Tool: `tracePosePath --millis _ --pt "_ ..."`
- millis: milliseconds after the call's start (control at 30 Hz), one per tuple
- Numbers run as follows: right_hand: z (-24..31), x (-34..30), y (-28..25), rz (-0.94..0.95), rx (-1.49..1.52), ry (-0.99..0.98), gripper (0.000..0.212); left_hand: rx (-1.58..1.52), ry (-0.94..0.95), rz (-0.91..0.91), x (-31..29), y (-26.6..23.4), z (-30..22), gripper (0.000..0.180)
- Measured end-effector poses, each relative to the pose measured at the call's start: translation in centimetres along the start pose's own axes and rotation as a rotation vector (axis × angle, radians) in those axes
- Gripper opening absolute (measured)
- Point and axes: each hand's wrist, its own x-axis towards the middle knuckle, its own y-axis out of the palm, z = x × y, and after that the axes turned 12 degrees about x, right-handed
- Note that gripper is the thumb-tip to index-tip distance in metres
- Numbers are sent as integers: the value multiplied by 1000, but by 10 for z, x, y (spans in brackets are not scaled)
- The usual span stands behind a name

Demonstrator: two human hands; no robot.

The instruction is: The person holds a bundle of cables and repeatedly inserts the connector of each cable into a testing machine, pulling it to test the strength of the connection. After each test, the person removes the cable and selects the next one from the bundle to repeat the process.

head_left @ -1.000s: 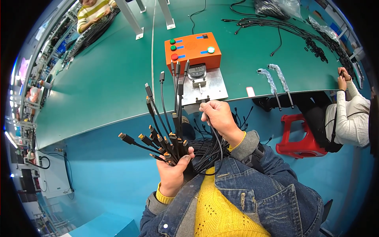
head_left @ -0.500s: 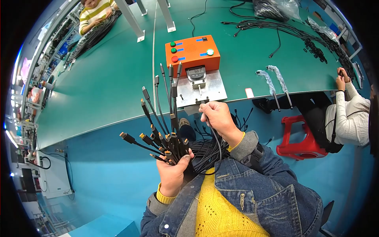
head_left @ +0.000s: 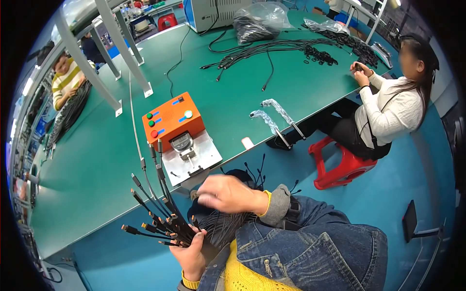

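Note:
My left hand [head_left: 190, 257] is closed round a bundle of black cables [head_left: 177, 230], their plug ends fanning upward with bare metal tips. Just right of that bundle, below the table edge, is my right hand [head_left: 225, 194]. Its fingers are smeared by motion, so what they hold, if anything, does not show. More black cable [head_left: 221, 225] lies coiled in my lap beneath it. Ahead stands an orange box [head_left: 167, 116] with green and red buttons and a lit white-green one. In front of it, a small digital gauge [head_left: 181, 142] sits on a metal plate [head_left: 206, 154] at the table edge.
The green table [head_left: 218, 104] carries two plastic-wrapped metal rods [head_left: 276, 110], loose black cables [head_left: 257, 48], black rings [head_left: 320, 56] and a bagged bundle [head_left: 259, 24]. At right a co-worker sits on a red stool [head_left: 340, 165]. Grey posts [head_left: 121, 48] rise at left.
My view has swung to the right. My right hand has drawn back from the metal plate, off the cable plug it held there. My left hand still grips the bundle.

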Motion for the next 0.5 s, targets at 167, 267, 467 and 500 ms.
tracePosePath --millis 167,267,467,500 --pt "30 7 15 251 753 94 17 84 39 -8 5 4 -1 22" --pt "31 8 16 150 822 181 14 87 30 -65 3 7 -4 20" --pt "38 9 14 175 1184 499 11 74 61 -95 14 20 -10 18" --pt "33 6 17 219 1216 516 11 94 45 -144 15 18 -10 18"
